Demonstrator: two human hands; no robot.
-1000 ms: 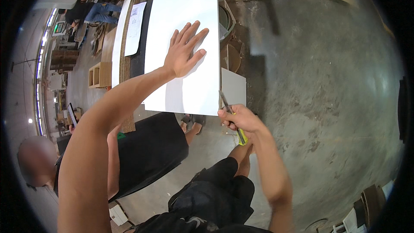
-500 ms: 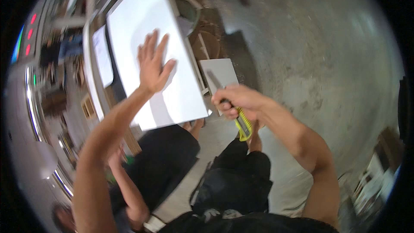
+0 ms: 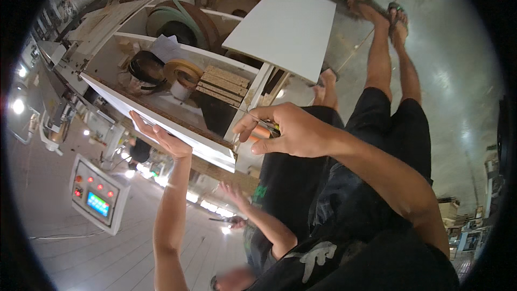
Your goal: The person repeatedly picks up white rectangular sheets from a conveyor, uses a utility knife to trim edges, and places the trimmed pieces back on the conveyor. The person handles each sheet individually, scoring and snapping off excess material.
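A white board (image 3: 207, 150) stands tilted on its long side, its raw chipboard edge facing up. My left hand (image 3: 164, 139) lies flat against its white face, fingers stretched out. Near the board's right end is my right hand (image 3: 296, 129), fingers curled and thumb extended. It holds a utility knife (image 3: 275, 128), mostly hidden by the fingers; a thin strip like its blade points toward the board's corner. Behind the board, an open white compartment holds a roll of tan edge tape (image 3: 183, 73), a dark roll (image 3: 146, 68) and a stack of chipboard strips (image 3: 222, 86).
Another white board (image 3: 285, 27) lies over the cart's far right corner. Larger rolls (image 3: 177, 24) fill the compartments behind. A co-worker stands close on my left, one hand (image 3: 234, 194) raised below the board. A control box (image 3: 98, 194) with a lit screen is at lower left.
The white board has gone from lying flat to tilted up on its side, uncovering the compartment. My left hand stays flat on it. The knife is now mostly hidden in my right hand. The view has turned.
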